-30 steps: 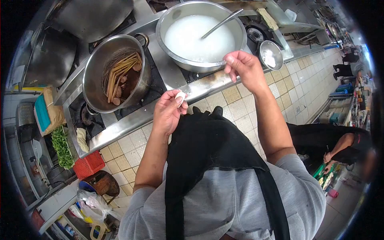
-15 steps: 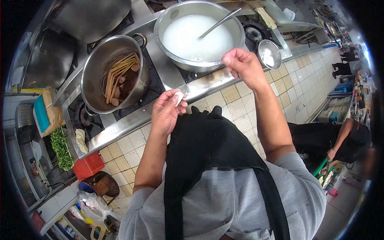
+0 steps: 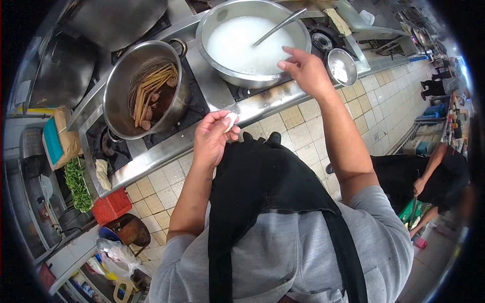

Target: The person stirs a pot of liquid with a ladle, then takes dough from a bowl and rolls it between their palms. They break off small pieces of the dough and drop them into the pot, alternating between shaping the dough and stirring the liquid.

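Between the thumb and fingers of my left hand [image 3: 213, 135] is a small white lump [image 3: 231, 120]; its kind I cannot make out. My right hand [image 3: 307, 72] is at the near right rim of a big metal bowl [image 3: 222, 74], thumb and forefinger apart with nothing seen in them. Cloudy white liquid [image 3: 242, 43] fills much of this bowl, and a metal utensil handle [image 3: 280, 26] leans out of it. Just right of my right hand sits a small metal bowl [image 3: 337, 59] with some white stuff inside.
A deep two-handled pot [image 3: 113, 101] holding yellowish stalks and brown pieces in dark liquid stands left on the stove [image 3: 151, 164]. Leafy greens [image 3: 77, 189] and a red basket [image 3: 112, 206] are at lower left. A co-worker [image 3: 427, 174] in black works at the right over something green.
My right hand has shifted slightly up and left, and its pinched fingers have spread apart. My left hand keeps the white lump, barely moved. The co-worker's hands have moved.
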`<state>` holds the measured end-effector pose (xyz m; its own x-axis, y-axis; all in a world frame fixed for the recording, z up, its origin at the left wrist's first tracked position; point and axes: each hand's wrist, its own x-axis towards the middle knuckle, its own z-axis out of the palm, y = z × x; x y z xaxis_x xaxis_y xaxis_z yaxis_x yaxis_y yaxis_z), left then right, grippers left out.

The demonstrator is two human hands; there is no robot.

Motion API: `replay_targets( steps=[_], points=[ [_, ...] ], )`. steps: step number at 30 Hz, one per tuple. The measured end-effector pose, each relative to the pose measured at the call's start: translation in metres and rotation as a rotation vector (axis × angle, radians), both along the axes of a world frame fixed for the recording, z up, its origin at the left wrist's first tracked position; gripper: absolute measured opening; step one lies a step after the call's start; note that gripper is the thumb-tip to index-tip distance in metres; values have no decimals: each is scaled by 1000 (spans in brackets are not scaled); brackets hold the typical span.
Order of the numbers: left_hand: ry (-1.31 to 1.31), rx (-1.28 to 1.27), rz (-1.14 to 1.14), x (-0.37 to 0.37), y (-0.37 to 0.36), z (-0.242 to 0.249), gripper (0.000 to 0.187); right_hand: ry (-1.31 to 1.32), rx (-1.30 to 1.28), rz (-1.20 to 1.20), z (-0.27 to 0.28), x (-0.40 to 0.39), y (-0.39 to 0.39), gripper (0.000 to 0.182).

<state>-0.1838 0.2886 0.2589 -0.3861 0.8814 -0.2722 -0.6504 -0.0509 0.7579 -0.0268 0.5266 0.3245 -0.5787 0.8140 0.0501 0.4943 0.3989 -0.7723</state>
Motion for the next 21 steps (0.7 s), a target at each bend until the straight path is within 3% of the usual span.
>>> replay_targets(
  steps=[3, 5, 6, 8, 14, 21],
  points=[
    [21, -33, -1, -1, 0, -2, 18, -84, 29, 210, 8, -6, -30, 35],
    [9, -43, 4, 1, 2, 1, 17, 3, -152, 420, -2, -11, -55, 34],
    [-4, -50, 7, 2, 2, 2, 16, 3, -152, 419, -1, -13, -67, 34],
    [8, -39, -5, 2, 3, -2, 15, 104, -111, 682, 0, -19, -85, 33],
    [30, -4, -100, 2, 1, -2, 10, 232, -42, 743, -19, -22, -89, 25],
    [-8, 14, -98, -2, 1, 2, 8, 291, -38, 656, -17, -14, -88, 17]
  ],
)
